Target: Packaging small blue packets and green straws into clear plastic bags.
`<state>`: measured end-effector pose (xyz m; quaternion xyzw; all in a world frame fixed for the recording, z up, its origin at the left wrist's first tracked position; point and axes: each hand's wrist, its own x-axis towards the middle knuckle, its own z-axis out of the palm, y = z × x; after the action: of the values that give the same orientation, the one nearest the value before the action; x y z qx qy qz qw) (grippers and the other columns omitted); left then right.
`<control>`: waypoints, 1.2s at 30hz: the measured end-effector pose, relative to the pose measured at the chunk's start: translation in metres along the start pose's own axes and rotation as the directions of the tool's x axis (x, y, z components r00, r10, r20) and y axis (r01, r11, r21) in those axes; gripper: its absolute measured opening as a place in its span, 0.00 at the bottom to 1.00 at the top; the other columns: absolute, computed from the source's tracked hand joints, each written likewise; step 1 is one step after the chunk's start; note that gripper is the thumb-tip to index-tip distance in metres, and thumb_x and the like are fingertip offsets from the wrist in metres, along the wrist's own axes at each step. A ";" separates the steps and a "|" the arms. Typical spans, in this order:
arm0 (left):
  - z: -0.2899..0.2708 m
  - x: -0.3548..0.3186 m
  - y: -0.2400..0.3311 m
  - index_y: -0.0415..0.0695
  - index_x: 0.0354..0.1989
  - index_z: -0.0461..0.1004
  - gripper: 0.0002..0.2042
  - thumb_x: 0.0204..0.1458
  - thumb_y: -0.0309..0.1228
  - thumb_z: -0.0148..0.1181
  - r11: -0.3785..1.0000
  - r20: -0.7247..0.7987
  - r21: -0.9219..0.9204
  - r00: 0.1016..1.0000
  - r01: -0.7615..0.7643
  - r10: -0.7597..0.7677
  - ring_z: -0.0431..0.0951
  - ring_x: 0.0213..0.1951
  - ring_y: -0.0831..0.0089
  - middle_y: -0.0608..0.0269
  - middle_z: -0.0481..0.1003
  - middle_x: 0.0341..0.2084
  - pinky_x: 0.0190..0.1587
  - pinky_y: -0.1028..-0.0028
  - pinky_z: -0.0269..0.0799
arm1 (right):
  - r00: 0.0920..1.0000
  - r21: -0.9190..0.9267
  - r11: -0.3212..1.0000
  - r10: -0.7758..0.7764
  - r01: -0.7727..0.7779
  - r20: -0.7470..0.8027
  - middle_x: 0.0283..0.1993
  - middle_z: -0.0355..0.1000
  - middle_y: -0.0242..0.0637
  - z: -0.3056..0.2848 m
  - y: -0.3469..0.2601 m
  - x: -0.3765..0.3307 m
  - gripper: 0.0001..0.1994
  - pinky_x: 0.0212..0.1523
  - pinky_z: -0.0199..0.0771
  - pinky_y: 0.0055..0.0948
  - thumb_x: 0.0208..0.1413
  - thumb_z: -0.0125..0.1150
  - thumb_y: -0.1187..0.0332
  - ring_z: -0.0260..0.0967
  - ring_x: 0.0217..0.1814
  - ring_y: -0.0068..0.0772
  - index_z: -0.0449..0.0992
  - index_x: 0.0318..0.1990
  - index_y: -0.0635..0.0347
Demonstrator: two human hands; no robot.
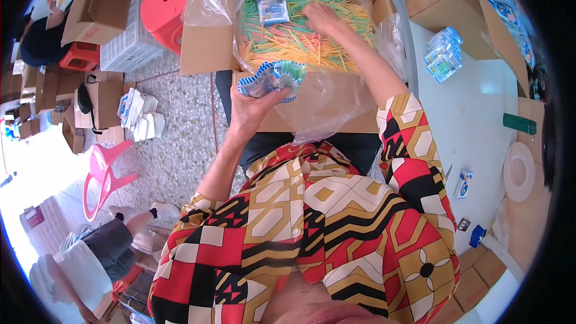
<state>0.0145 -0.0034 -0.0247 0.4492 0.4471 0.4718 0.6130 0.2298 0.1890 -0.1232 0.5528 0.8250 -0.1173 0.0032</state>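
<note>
An opened blue-and-white plastic packet (264, 79) is in my left hand (249, 111), its mouth up, with something green showing inside. My fingers and thumb close around its lower part, in front of the carton. My right hand (322, 19) reaches down among thin coloured sticks (294, 42), green, yellow, orange and pink, in a plastic-lined cardboard box (207, 48). Its fingers are curled, and the tips are partly hidden, so what they hold does not show. Another blue-and-white packet (273, 9) lies on the sticks, left of my right hand.
On the white table (447, 120) at right lie a pile of packets (444, 54), a green case (519, 123) and a small box (464, 183). To the left stand a red stool (165, 6), a white crate (126, 36) and a pink stool (105, 174). A person (90, 264) is at lower left.
</note>
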 end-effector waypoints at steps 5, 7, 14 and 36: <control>-0.002 0.000 0.000 0.35 0.35 0.76 0.11 0.40 0.21 0.63 1.000 -0.017 -0.007 1.000 -0.004 0.004 0.74 0.31 0.82 0.65 0.77 0.28 0.38 0.79 0.71 | 0.996 -0.040 0.995 -0.092 0.092 -0.001 0.30 0.70 0.53 -0.014 -0.013 0.004 0.07 0.34 0.71 0.45 0.37 0.52 0.79 0.70 0.36 0.54 0.72 0.28 0.68; -0.005 0.000 0.001 0.37 0.42 0.72 0.17 0.40 0.17 0.63 0.997 0.026 0.055 0.998 0.047 -0.048 0.74 0.38 0.77 0.63 0.75 0.35 0.44 0.74 0.70 | 0.992 -0.036 0.991 -0.128 0.127 -0.015 0.29 0.70 0.53 -0.015 -0.018 0.002 0.07 0.33 0.71 0.45 0.37 0.52 0.80 0.70 0.35 0.54 0.71 0.27 0.68; -0.004 0.002 0.001 0.37 0.40 0.72 0.16 0.40 0.18 0.63 0.995 0.024 0.069 0.997 0.069 -0.070 0.74 0.38 0.77 0.63 0.75 0.34 0.44 0.74 0.70 | 0.968 -0.060 0.989 -0.147 0.138 -0.201 0.32 0.71 0.51 0.009 -0.004 -0.003 0.07 0.37 0.72 0.41 0.43 0.48 0.79 0.70 0.38 0.51 0.73 0.29 0.66; 0.025 0.009 0.007 0.37 0.37 0.75 0.13 0.40 0.21 0.64 0.996 0.103 0.054 0.992 -0.073 0.067 0.72 0.32 0.84 0.68 0.75 0.30 0.37 0.80 0.70 | 0.986 0.952 0.260 -0.070 0.162 -0.149 0.34 0.72 0.28 -0.159 -0.086 -0.174 0.06 0.30 0.67 0.13 0.49 0.60 0.76 0.65 0.29 0.12 0.75 0.36 0.61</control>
<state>0.0388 0.0036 -0.0142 0.5053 0.4129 0.4565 0.6048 0.2390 0.0312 0.0712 0.3845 0.6237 -0.5703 -0.3713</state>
